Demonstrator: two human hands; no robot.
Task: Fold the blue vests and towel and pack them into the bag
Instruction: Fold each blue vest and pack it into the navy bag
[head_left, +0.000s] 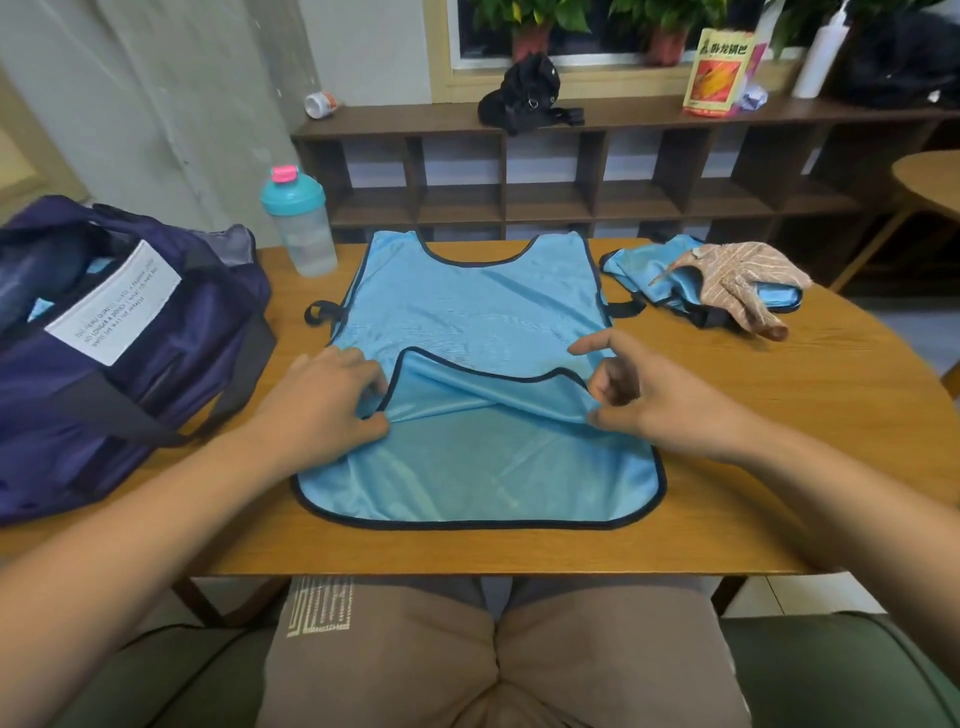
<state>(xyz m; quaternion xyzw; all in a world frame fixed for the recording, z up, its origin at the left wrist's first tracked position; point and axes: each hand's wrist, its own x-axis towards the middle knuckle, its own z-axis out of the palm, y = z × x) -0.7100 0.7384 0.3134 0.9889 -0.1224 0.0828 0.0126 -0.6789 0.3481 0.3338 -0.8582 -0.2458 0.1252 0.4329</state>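
A blue vest (478, 312) lies spread flat in the middle of the wooden desk (779, 415), its neckline at the far edge and its rounded hem near the person. One strap end of the vest is turned over towards the near side, so its dark-trimmed neck curve lies across the middle of the cloth. The left hand (327, 400) pinches the left corner of this turned-over part, fingers (363, 384) curled on the trim. The right hand (654, 400) pinches the right corner between thumb and bent fingers, the forefinger pointing out straight.

At the left of the desk stands a dark purple bag (156, 364), its top open. A second blue vest (644, 275) lies crumpled at the far right, with a brown striped towel (748, 280) heaped on it. A bottle (304, 228) with a teal lid stands far left of the spread vest.
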